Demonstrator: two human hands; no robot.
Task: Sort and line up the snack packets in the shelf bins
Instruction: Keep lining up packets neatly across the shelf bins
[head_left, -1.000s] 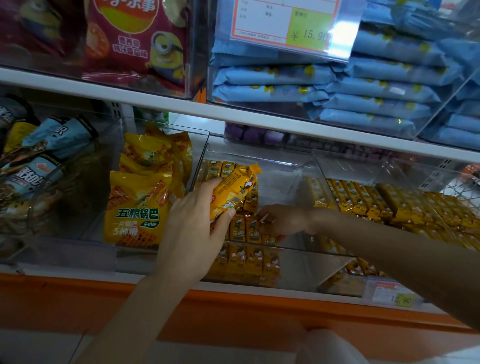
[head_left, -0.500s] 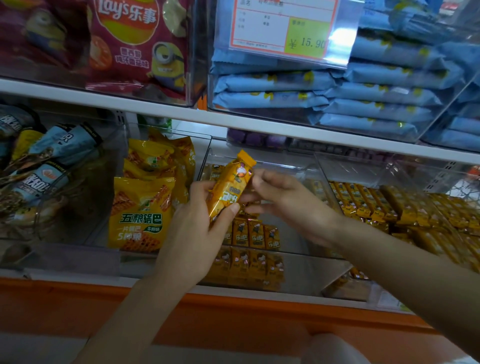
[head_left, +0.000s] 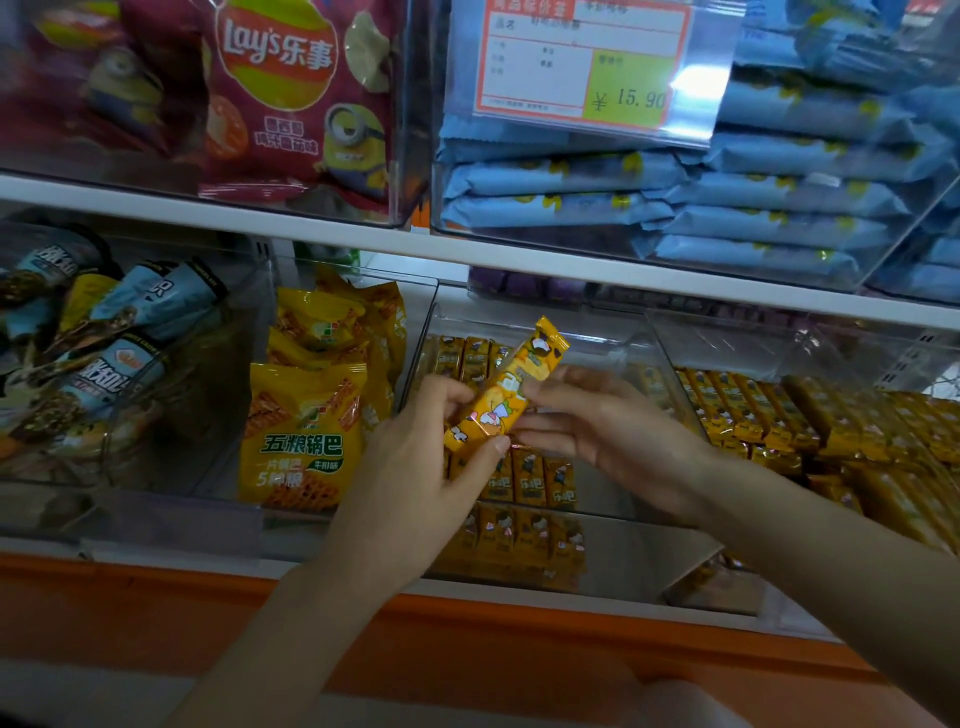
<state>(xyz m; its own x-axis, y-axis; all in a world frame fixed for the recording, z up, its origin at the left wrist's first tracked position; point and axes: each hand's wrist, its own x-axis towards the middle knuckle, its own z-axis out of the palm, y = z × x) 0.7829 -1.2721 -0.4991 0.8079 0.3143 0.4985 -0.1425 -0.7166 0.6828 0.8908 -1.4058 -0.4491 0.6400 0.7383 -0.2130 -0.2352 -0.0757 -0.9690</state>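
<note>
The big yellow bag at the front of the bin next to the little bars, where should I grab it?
Probably the crimped top edge of the big yellow bag, pinched from above. It stands upright, facing forward behind the clear bin wall, with more bags packed behind it, so only its top is open to reach.

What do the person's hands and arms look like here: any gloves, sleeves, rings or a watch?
Both are bare. The left hand and right hand have no gloves or visible rings, and the wrists carry no watch or band. The forearms are uncovered up to the frame edge; no sleeve shows. Nails look short and unpainted.
</note>
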